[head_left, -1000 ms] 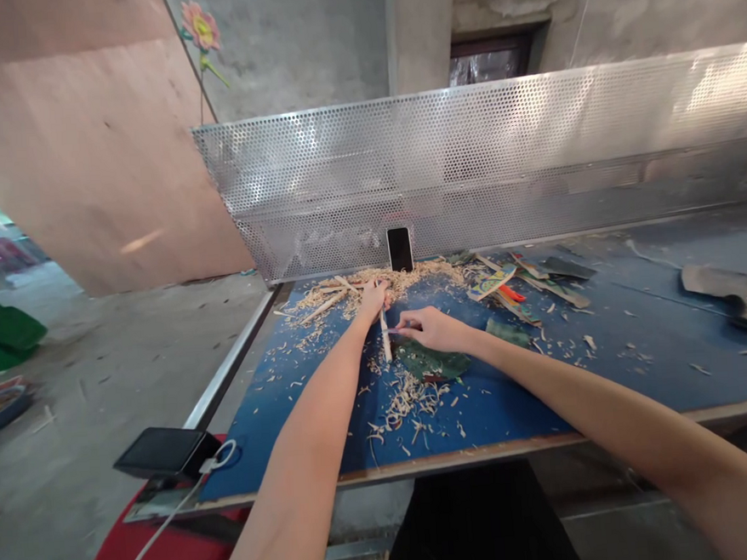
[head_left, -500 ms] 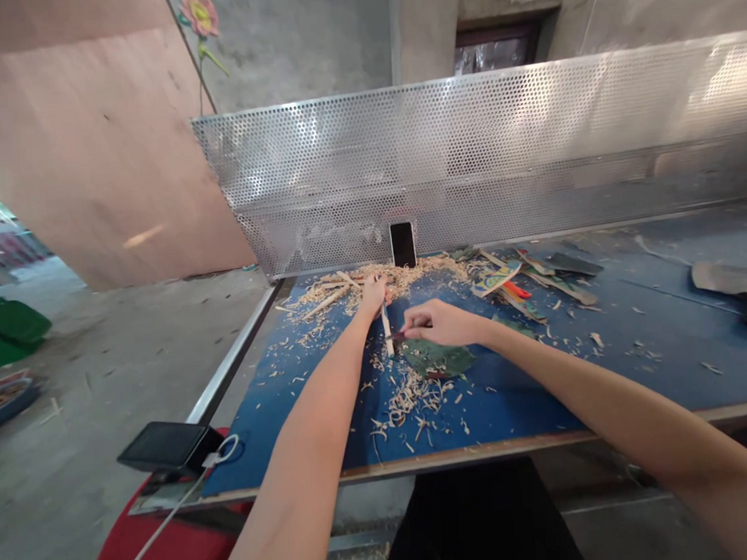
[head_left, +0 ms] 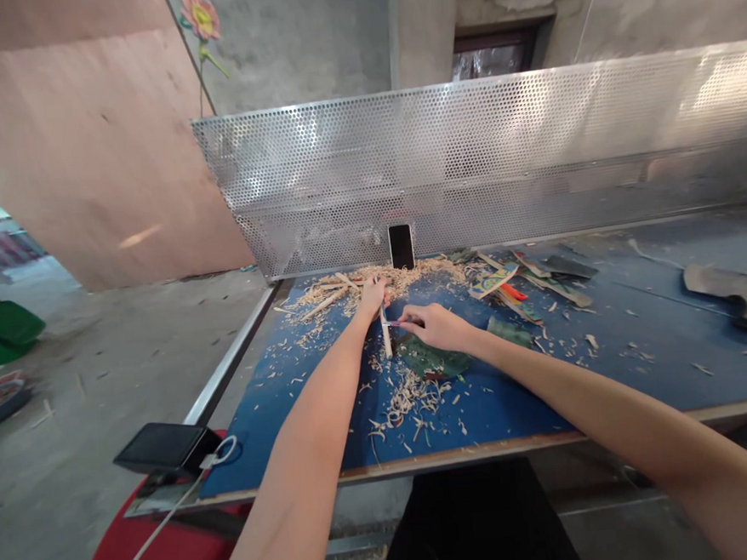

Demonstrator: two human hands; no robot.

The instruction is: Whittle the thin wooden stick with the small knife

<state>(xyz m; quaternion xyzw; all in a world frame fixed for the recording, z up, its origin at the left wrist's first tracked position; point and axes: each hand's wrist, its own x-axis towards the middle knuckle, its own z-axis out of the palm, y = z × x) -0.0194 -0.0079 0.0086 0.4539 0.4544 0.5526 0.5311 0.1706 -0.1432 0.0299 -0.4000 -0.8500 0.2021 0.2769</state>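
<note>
My left hand (head_left: 373,295) is closed around the far end of a pale wooden strip (head_left: 387,340), which points toward me over the blue tabletop (head_left: 331,402). In my right hand (head_left: 437,325) is a carving knife (head_left: 397,323), its blade lying across the strip just below my left fingers. Most of the knife's handle is hidden in my grip. Under and beside the strip lies a dark green leaf-like sheet (head_left: 433,357), partly covered by curled wood shavings (head_left: 411,397).
A phone (head_left: 401,246) stands against the perforated metal screen (head_left: 467,154). Wooden strips and an orange-handled tool (head_left: 513,291) lie to the right. A dark curved object (head_left: 729,289) sits farther right. At the near left corner is a black device (head_left: 168,448) with a white cable.
My right hand and the knife have moved up along the strip, away from me and closer to my left hand. The left hand keeps its hold.
</note>
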